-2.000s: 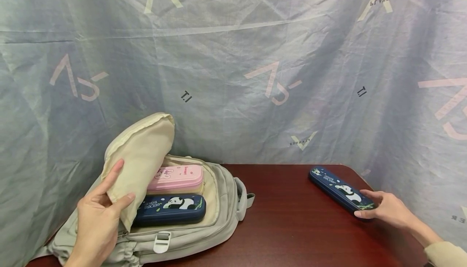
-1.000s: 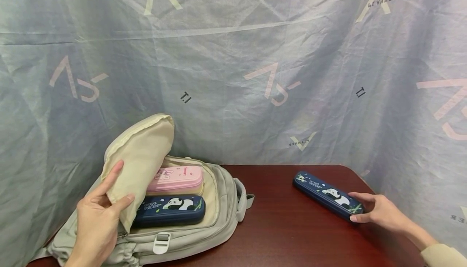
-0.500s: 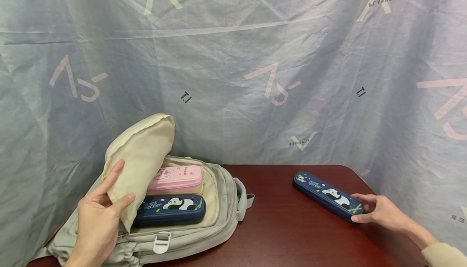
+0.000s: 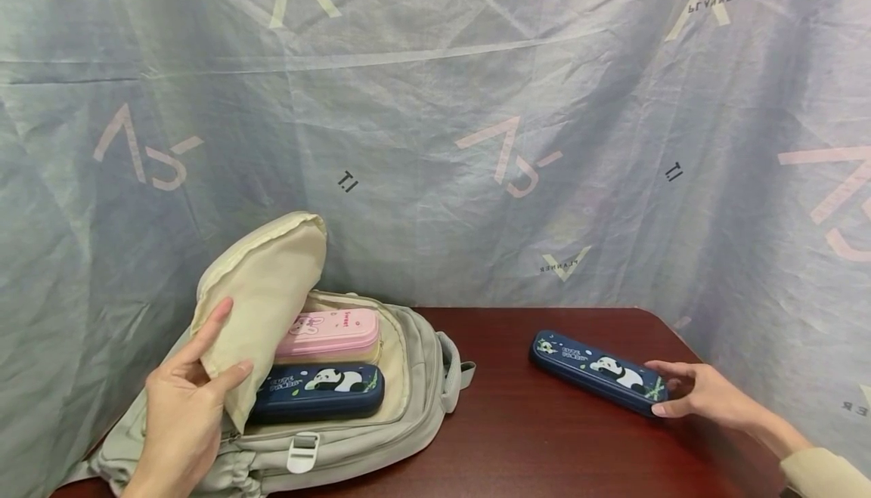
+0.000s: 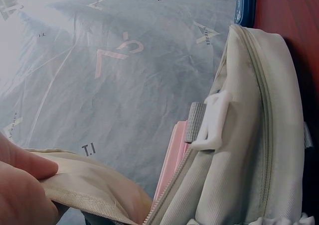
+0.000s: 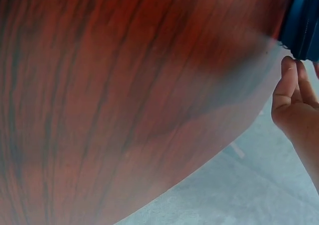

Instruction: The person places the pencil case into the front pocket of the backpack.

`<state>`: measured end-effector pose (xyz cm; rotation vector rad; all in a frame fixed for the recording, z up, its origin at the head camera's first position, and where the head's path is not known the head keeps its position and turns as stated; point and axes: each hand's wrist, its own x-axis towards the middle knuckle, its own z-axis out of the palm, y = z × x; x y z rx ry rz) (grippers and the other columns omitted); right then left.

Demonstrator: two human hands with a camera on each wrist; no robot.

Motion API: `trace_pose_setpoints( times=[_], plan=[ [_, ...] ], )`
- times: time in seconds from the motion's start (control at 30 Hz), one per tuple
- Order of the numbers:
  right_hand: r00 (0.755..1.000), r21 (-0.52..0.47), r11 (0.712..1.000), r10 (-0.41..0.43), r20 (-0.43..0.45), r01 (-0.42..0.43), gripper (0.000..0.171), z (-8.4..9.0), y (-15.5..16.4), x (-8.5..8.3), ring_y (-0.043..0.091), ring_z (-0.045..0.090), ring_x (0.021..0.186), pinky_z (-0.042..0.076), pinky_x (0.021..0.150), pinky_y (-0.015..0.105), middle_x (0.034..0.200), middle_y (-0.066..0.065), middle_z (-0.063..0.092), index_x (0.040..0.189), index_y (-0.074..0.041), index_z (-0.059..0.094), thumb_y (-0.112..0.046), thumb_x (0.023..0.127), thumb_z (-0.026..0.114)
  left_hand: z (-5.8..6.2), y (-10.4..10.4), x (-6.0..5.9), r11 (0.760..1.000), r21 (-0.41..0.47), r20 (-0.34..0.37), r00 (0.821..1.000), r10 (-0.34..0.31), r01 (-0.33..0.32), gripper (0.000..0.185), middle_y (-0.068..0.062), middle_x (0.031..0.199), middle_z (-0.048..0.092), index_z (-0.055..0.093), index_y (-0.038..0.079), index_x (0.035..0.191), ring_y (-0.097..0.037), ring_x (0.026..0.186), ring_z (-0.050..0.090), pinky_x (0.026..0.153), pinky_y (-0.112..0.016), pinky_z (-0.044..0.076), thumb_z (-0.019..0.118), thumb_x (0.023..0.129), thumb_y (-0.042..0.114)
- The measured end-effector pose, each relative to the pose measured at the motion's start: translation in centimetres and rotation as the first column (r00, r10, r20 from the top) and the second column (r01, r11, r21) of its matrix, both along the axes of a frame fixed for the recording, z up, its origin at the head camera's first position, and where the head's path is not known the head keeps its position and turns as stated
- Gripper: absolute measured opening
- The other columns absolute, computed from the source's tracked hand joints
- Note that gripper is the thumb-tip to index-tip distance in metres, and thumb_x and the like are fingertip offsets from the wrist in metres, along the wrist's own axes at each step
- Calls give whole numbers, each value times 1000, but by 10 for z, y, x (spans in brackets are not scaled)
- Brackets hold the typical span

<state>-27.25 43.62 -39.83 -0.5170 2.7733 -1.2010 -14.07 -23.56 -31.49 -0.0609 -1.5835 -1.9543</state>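
Observation:
My left hand (image 4: 180,407) pinches the cream-lined flap (image 4: 268,294) of a pale grey backpack (image 4: 367,456), lifting it from the compartment. Inside lie a pink pencil case (image 4: 343,332) with a rabbit print, over something beige, and a navy panda pencil case (image 4: 313,403); the flap covers their left ends. Out to the right, my right hand (image 4: 711,396) holds a second navy panda pencil case (image 4: 578,368) by its near right end, thumb in front and fingers behind. In the right wrist view, fingertips (image 6: 288,63) meet the end of this case (image 6: 305,23).
The backpack lies on a dark red wooden table (image 4: 510,437), its loop handle (image 4: 449,366) facing right. A white buckle (image 4: 302,453) hangs at its front. Behind stands a grey printed curtain (image 4: 435,143), which also closes in both sides.
My right hand has brought the held panda pencil case leftward and slightly nearer, and the case lies at a flatter angle across the view. My left hand and the flap have stayed put.

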Motion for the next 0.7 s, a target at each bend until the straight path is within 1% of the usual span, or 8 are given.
trace_pose_setpoints(
  times=[0.13,0.2,0.27,0.33,0.43,0.57,0.67,0.7],
  plan=[
    [1000,-2,1000,-15,-3,15,74,-1,-4,0,11,59,80,47,65,24,85,8,65,140,23,48,-9,86,88,0,0,0,1000,4,-10,1000,0,0,80,5,160,49,54,6,152,-12,158,14,125,-26,19,57,84,-35],
    [999,-1,999,-34,6,34,76,-1,-6,0,10,57,76,46,62,24,78,4,60,141,23,49,-10,85,89,0,0,0,1000,4,-11,1000,0,0,80,5,160,49,54,6,153,-12,158,14,124,-26,21,56,84,-36],
    [999,9,999,-37,5,37,76,0,-8,-1,9,57,78,46,63,23,82,4,62,141,23,49,-12,86,88,0,0,0,1000,4,-15,1000,2,-2,80,5,160,49,54,5,152,-12,158,14,124,-26,21,56,84,-36],
    [999,12,999,-34,3,34,75,0,-9,-1,9,59,81,49,64,24,89,6,66,141,22,49,-12,86,88,1,0,0,1000,3,-12,1000,4,-4,80,5,160,49,54,6,152,-12,158,14,124,-26,21,56,84,-35],
    [1000,9,1000,7,10,-7,73,1,-9,-1,12,61,90,53,69,25,111,17,69,143,20,49,-11,88,86,1,0,0,1000,-6,-10,1000,8,-8,79,5,160,49,54,5,152,-12,158,12,126,-28,14,57,84,-35],
    [999,5,999,52,12,-52,74,1,-11,-4,15,63,100,55,75,25,130,30,63,146,17,50,-12,88,86,0,0,0,1000,-15,-7,1000,6,-7,79,5,160,49,53,5,153,-11,158,9,128,-31,6,57,85,-35],
    [995,-23,995,95,9,-95,73,0,-13,-7,15,66,108,58,80,26,137,37,58,146,18,49,-11,89,85,0,0,0,1000,-16,-5,1000,7,-7,79,6,160,49,53,6,153,-11,158,9,128,-31,5,57,85,-35],
    [994,-35,993,109,6,-109,73,-1,-13,-8,13,66,110,59,81,27,138,38,57,146,19,48,-10,89,85,0,0,0,1000,-17,-4,1000,8,-8,79,6,160,49,53,6,153,-11,158,9,128,-31,5,57,85,-35]
  ],
)
